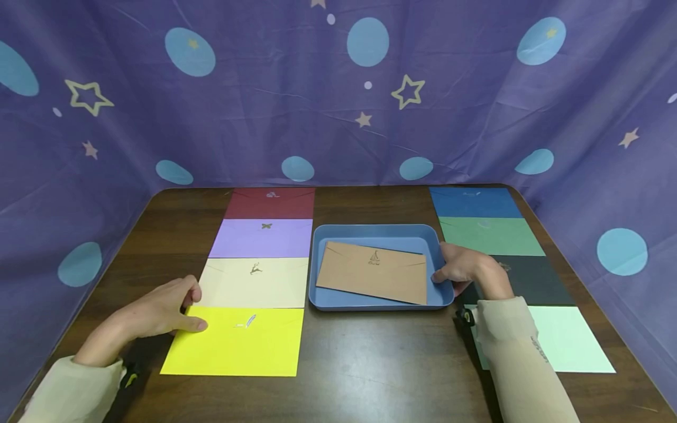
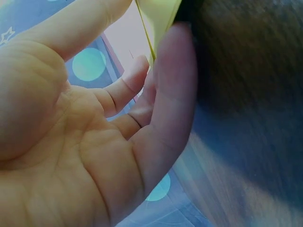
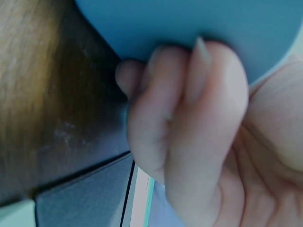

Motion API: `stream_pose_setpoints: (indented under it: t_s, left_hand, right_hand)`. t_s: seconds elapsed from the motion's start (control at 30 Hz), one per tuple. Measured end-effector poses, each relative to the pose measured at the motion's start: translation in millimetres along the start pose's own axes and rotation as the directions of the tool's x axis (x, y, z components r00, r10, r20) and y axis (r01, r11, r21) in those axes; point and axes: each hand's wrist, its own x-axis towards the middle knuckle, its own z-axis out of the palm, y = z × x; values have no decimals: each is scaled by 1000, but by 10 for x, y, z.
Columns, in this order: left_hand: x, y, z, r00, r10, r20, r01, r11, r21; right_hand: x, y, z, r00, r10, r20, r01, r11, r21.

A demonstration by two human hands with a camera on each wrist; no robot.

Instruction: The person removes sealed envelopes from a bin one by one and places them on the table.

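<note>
At the near end of the left column lies a yellow envelope (image 1: 233,349) with a small feather-like motif. My left hand (image 1: 158,308) pinches its left edge near the upper corner, thumb on top and fingers below; in the left wrist view the yellow paper (image 2: 158,19) shows between thumb and fingers. A blue tray (image 1: 365,234) stands mid-table, holding a brown envelope (image 1: 370,273) with a sailboat motif, slightly tilted. With my right hand (image 1: 471,267) I grip the tray's right rim; in the right wrist view, curled fingers (image 3: 203,123) press against its outer wall.
Beyond the yellow one, cream (image 1: 264,288), lilac (image 1: 259,241) and dark red (image 1: 272,205) envelopes line the left. Blue (image 1: 476,204), green (image 1: 492,235), black (image 1: 534,282) and mint (image 1: 571,346) ones line the right. A purple patterned curtain (image 1: 254,106) surrounds the wooden table (image 1: 370,364).
</note>
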Motion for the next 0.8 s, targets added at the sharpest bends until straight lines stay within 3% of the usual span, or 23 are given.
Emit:
stream_pose_setpoints:
  t_s: [0.43, 0.6, 0.8]
  left_hand:
    - [-62, 53, -8, 1000, -14, 21, 16, 995, -95]
    - [-67, 60, -52, 999, 42, -10, -42, 999, -29]
    - [-34, 173, -184, 984, 127, -128, -119, 991, 69]
  right_hand:
    - [-13, 3, 16, 1000, 13, -12, -13, 1000, 10]
    - [-2, 6, 12, 999, 24, -25, -24, 1000, -8]
    - [16, 12, 5, 999, 31, -28, -31, 999, -19]
